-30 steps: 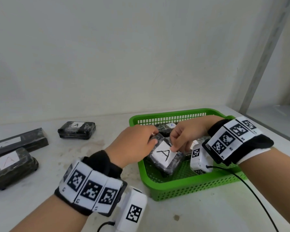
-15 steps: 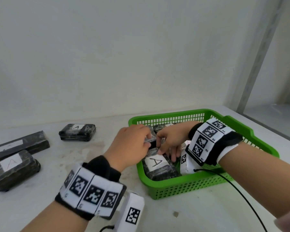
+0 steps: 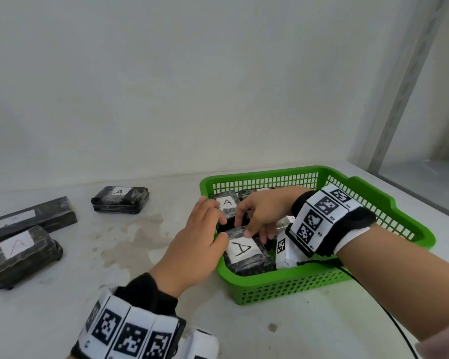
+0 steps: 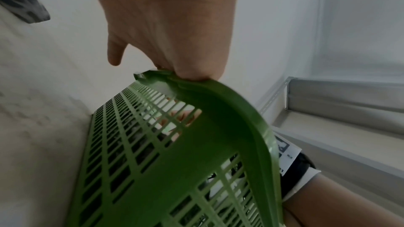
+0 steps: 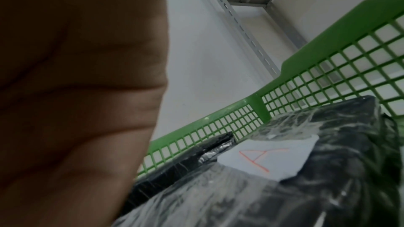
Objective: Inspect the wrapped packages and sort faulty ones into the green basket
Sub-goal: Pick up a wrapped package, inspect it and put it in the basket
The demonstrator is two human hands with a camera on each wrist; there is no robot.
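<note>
The green basket (image 3: 290, 286) stands at the right of the white table and holds several black film-wrapped packages. The nearest package (image 3: 244, 252) lies flat in its near-left corner, its white label showing a black A. My left hand (image 3: 213, 226) reaches over the basket's left rim (image 4: 218, 101) with loose fingers, and its thumb is beside that package. My right hand (image 3: 254, 224) is inside the basket, its fingertips resting on the package's far end. Behind the hands lies another labelled package (image 3: 227, 204). In the right wrist view a package with a red A (image 5: 262, 158) fills the basket (image 5: 328, 58).
Left of the basket on the table lie a small labelled package (image 3: 121, 199), a larger one with a red A (image 3: 18, 252) and a long flat one (image 3: 29, 221). A grey metal post (image 3: 405, 81) rises at the right. A black cable (image 3: 373, 301) trails from my right wrist.
The package with the black A went from held above the basket to lying flat in its near-left corner. Both hands have loosened from it.
</note>
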